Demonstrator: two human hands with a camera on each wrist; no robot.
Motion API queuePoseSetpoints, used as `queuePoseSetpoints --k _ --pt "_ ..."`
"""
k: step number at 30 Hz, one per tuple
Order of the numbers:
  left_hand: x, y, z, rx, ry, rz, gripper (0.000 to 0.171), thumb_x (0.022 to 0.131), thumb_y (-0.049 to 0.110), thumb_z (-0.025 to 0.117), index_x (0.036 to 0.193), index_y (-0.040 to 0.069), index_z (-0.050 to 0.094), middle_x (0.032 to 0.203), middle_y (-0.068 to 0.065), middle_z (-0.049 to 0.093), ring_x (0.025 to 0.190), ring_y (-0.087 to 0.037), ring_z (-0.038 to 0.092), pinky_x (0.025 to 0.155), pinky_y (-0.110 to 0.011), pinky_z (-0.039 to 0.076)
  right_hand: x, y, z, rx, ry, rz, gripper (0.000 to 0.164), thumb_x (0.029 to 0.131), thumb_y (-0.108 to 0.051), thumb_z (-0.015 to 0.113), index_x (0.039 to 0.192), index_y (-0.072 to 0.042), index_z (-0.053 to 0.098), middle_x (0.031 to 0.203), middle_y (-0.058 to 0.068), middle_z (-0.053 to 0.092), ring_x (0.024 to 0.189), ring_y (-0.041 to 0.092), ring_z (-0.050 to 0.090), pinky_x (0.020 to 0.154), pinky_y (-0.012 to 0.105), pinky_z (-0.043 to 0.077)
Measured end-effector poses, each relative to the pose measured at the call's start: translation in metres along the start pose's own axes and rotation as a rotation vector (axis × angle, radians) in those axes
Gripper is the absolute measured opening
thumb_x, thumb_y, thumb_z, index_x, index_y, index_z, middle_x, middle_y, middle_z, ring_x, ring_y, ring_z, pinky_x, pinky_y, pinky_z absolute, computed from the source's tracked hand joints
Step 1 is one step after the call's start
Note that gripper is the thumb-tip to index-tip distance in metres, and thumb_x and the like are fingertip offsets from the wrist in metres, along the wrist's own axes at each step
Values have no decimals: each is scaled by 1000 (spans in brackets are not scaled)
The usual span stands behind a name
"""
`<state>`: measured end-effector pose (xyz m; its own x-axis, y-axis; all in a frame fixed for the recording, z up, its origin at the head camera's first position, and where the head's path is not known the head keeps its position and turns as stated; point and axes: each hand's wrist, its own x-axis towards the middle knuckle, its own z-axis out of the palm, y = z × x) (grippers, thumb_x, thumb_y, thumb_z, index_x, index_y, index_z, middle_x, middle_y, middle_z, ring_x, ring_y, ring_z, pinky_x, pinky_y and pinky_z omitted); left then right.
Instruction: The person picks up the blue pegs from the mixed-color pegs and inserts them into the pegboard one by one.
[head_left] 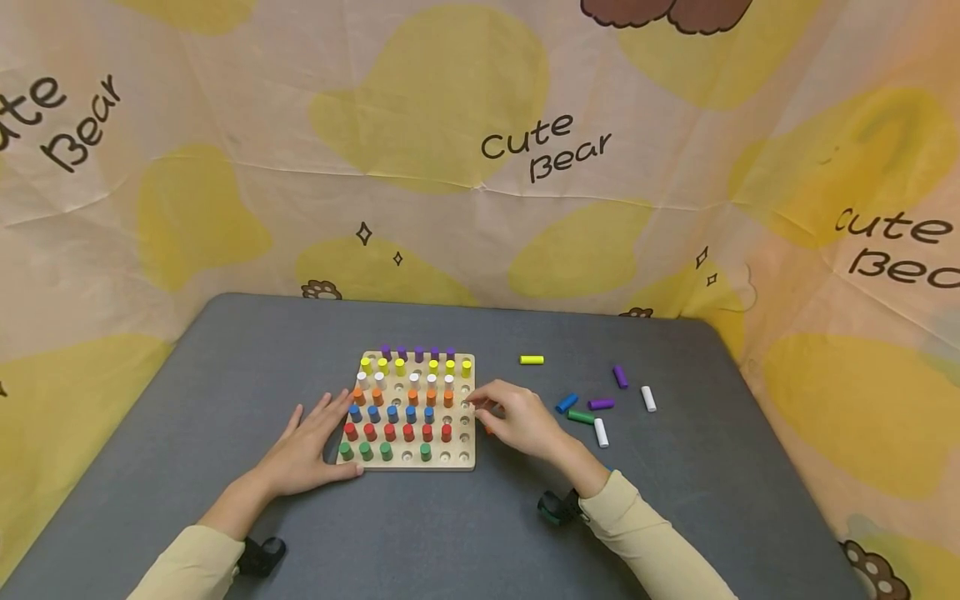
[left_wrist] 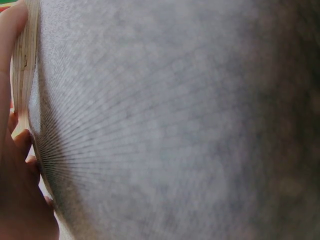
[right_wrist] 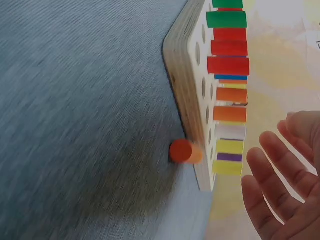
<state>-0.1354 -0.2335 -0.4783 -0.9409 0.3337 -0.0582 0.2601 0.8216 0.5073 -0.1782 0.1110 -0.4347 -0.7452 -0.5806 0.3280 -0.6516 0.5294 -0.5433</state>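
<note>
A light wooden pegboard (head_left: 468,461) lies on the grey table, with rows of coloured pegs standing in its holes. My left hand (head_left: 307,454) rests against its left side, fingers spread along the edge and thumb at the near left corner. In the left wrist view the thumb (left_wrist: 11,30) touches the board's wooden edge (left_wrist: 25,65). My right hand (head_left: 517,417) is over the board's right edge, fingertips close to a hole in the orange row. In the right wrist view its fingers (right_wrist: 272,175) are loosely bent, with no peg seen between them. An orange peg (right_wrist: 182,151) is beside the board.
Right of the board lie loose pegs: a yellow one (head_left: 532,360), a blue one (head_left: 566,403), a green one (head_left: 581,416), two purple ones (head_left: 620,377) and two white ones (head_left: 648,398). A printed cloth (head_left: 420,242) hangs behind the table (head_left: 300,333).
</note>
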Motion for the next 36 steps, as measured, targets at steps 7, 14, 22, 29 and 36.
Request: queuePoseSetpoints --k 7,14,22,29,36 --pt "1 -1 0 4 3 2 107 67 66 67 148 15 19 153 -10 19 140 -36 11 107 -60 -1 -14 6 -9 6 -59 24 20 86 -12 62 106 -11 66 97 -2 64 83 7 59 70 31 53" --pt "1 -1 1 5 1 2 107 67 66 66 148 15 19 153 -11 19 140 -36 10 107 -61 -1 -30 13 -19 7 -105 43 25 86 -15 65 111 -11 63 104 1 64 92 14 61 76 33 53" --pt "1 -2 2 4 1 2 108 67 67 66 148 13 20 153 -10 19 140 -35 10 107 -60 -2 -49 23 -29 15 -75 1 28 85 -13 65 113 -9 61 105 4 64 94 18 61 76 36 52" --pt "2 -3 2 7 2 6 108 67 67 66 148 14 19 153 -10 18 140 -36 10 108 -60 -2 -69 35 -42 0 -11 -5 30 82 -11 68 112 -11 61 103 3 65 90 18 61 73 35 52" --pt "1 -4 2 11 -1 11 107 67 67 65 148 14 19 154 -10 17 140 -36 10 108 -59 -3 -92 45 -57 -20 6 74 33 81 -10 70 113 -11 62 103 1 64 85 15 59 67 29 50"
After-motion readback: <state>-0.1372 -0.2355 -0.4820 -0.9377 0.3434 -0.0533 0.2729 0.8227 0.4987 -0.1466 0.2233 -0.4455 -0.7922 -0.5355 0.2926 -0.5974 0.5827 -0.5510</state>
